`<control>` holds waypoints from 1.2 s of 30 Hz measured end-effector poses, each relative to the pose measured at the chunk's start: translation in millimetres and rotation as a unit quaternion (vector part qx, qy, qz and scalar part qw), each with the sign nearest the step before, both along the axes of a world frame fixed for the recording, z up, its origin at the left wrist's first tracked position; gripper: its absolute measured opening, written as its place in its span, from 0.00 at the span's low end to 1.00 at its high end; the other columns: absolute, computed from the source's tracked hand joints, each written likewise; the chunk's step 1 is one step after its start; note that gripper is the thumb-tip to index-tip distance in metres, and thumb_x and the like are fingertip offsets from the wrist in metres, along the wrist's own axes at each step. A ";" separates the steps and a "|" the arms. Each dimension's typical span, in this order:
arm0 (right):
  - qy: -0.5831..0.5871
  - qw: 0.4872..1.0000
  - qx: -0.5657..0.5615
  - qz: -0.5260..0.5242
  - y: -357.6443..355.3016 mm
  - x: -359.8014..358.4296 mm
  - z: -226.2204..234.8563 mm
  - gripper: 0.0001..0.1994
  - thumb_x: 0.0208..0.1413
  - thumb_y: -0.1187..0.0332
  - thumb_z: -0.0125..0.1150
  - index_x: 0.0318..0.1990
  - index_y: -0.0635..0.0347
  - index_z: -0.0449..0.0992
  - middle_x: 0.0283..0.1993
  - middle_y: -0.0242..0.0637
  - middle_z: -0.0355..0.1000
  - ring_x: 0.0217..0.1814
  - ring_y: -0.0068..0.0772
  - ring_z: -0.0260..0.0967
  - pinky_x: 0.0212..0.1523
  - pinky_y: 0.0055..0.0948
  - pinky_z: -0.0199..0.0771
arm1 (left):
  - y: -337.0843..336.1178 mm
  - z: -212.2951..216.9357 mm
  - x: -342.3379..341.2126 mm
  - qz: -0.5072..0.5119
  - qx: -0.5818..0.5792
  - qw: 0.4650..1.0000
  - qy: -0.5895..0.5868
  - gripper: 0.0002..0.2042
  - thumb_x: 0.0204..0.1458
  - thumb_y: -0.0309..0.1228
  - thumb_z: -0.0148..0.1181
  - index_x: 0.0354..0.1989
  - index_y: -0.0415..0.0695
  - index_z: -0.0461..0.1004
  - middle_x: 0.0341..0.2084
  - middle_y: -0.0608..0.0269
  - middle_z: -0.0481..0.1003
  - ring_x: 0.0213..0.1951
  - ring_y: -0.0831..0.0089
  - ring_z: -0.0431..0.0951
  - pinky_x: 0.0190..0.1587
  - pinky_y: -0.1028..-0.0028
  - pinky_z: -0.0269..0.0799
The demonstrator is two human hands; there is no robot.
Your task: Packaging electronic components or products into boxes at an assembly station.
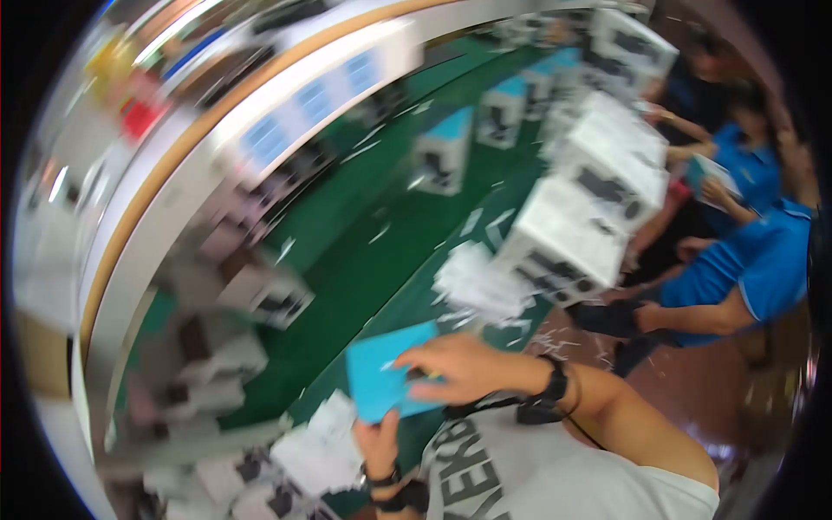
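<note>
The picture is motion-blurred and tilted. A flat light-blue box (381,374) lies at the near edge of the green belt (364,260). My right hand (459,364), with a black watch on its wrist, rests on top of the box with its fingers curled over it. My left hand (379,440), wearing a dark wristband, grips the box's lower edge from below. Several white paper leaflets (316,451) lie just left of my left hand.
White boxes with dark printing (572,243) stand stacked to the right, with a pile of white papers (477,282) beside them. More white and blue boxes (446,147) ride along the belt. People in blue shirts (754,260) work at the right.
</note>
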State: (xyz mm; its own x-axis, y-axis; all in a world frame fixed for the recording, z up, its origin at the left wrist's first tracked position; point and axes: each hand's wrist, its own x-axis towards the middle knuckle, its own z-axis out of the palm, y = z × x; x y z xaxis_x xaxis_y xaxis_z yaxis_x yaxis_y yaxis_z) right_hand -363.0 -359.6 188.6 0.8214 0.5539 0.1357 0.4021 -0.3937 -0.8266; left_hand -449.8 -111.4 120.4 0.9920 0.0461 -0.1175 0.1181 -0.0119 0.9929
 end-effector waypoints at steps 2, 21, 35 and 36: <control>-0.035 0.999 -0.001 0.010 7.7 7.6 -4.3 0.18 0.59 0.60 0.68 0.53 0.58 0.78 0.45 0.40 0.81 0.43 0.46 0.80 0.42 0.40 0.79 | -1.2 -16.9 -1.1 0.009 -0.005 0.999 -0.043 0.09 0.60 0.26 0.64 0.47 0.38 0.79 0.36 0.70 0.78 0.36 0.80 0.72 0.40 0.76 0.70; -0.012 0.990 0.020 -0.142 -3.5 -55.6 -19.4 0.22 0.52 0.73 0.75 0.57 0.59 0.80 0.43 0.41 0.80 0.40 0.42 0.80 0.38 0.34 0.81 | 26.1 -3.8 4.4 -0.032 0.077 0.990 -0.118 0.33 0.48 0.18 0.74 0.66 0.39 0.72 0.63 0.57 0.66 0.61 0.65 0.72 0.62 0.67 0.70; -0.146 0.962 0.032 -0.228 -16.5 -68.2 -80.8 0.28 0.44 0.80 0.76 0.57 0.54 0.82 0.54 0.42 0.76 0.38 0.32 0.77 0.33 0.29 0.78 | 20.7 -36.4 -1.2 -0.028 0.275 0.938 -0.208 0.24 0.47 0.22 0.75 0.56 0.46 0.82 0.45 0.55 0.70 0.53 0.54 0.74 0.57 0.54 0.76; -0.153 0.963 0.016 -0.222 -19.9 -69.6 -85.1 0.28 0.44 0.80 0.75 0.57 0.54 0.82 0.56 0.42 0.75 0.38 0.32 0.77 0.33 0.30 0.78 | 16.9 -25.2 4.5 -0.033 0.272 0.939 -0.209 0.24 0.47 0.22 0.75 0.56 0.46 0.82 0.45 0.55 0.70 0.53 0.54 0.74 0.57 0.54 0.76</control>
